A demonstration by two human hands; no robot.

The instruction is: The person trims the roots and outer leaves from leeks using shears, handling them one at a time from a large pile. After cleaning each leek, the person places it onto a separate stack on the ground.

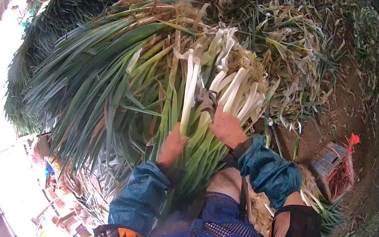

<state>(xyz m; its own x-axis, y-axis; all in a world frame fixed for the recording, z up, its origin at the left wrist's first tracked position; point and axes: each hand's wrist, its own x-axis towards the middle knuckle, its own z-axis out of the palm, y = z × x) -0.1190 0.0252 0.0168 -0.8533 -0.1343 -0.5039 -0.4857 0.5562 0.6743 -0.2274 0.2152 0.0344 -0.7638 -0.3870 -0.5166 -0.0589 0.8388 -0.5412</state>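
Long green onions with white stalks lie in front of me, their green leaves running down towards my lap. My left hand is closed around one onion, whose white end points up and away. To its right my right hand has its fingers curled by a dark object among the stalks; what exactly the fingers hold is hidden. A large heap of leafy onions spreads out to the left of my hands.
Stripped leaves and peelings cover the ground ahead and to the right. A red net bag lies at the right, with a smaller bunch of onions nearer me. More dark green leaves are piled at the upper left.
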